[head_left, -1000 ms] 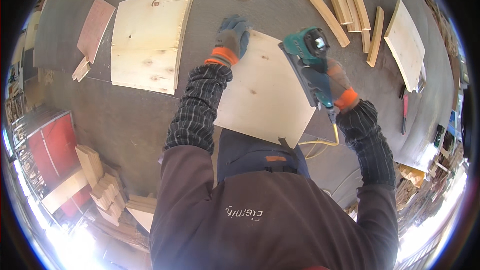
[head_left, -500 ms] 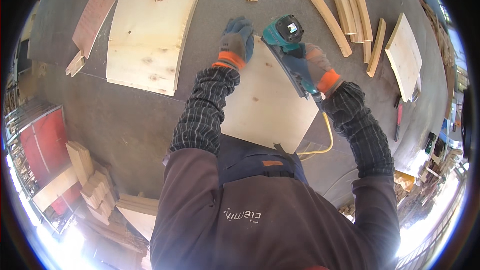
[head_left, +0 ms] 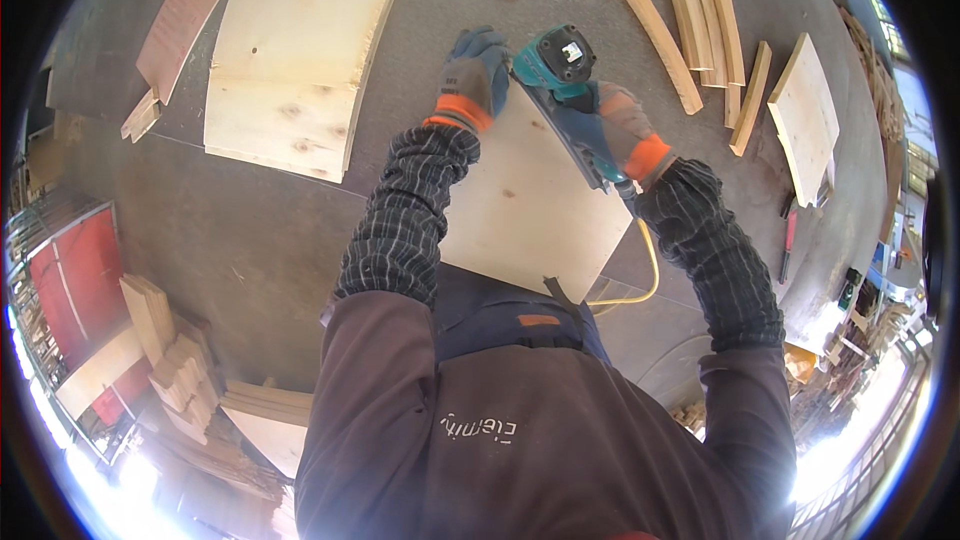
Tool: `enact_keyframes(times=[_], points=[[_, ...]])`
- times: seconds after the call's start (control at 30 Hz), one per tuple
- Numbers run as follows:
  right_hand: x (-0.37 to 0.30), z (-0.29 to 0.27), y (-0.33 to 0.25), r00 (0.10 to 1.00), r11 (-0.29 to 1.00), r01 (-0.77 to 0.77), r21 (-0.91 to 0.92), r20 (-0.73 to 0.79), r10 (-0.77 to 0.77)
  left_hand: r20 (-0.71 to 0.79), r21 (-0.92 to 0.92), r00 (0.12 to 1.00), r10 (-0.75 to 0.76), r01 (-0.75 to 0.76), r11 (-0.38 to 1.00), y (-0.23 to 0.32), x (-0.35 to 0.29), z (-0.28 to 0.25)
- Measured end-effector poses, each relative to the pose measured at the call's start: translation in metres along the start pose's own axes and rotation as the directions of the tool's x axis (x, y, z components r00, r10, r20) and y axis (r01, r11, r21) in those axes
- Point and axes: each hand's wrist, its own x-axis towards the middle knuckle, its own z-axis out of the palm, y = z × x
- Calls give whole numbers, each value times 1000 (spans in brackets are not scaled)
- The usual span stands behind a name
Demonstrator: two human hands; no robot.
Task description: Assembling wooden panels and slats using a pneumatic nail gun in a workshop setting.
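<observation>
A teal nail gun with a black head lies along the right edge of a pale wooden panel. My gloved right hand is closed round its body, and a yellow air hose trails from its near end. At the panel's far corner, my gloved left hand grips the edge with bent fingers, close to the nail gun's head. Its fingertips are partly hidden. The panel's near edge lies against my waist. What lies beneath the panel is hidden.
Stacked pale panels lie at left, beside a reddish board. Curved wooden strips and another panel are at right, near a red-handled tool. Wood blocks are piled lower left.
My right hand and the nail gun have shifted slightly left, bringing its head closer to my left hand. The left hand stays at the panel's corner. The view has shifted a little.
</observation>
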Motion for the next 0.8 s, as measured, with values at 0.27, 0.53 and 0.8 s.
enact_keyframes(times=[0.27,0.53,0.8], points=[[-26,-3,19,997,1000,-14,26,-73,16,-7,19,1000,-13,13,1000,-6,-4,6],[-51,-12,41,981,982,-117,148,-135,137,-35,-18,999,4,-4,1000,-1,1,6],[-81,-21,78,967,934,-141,327,-159,201,-27,0,1000,13,-13,1000,1,2,7]])
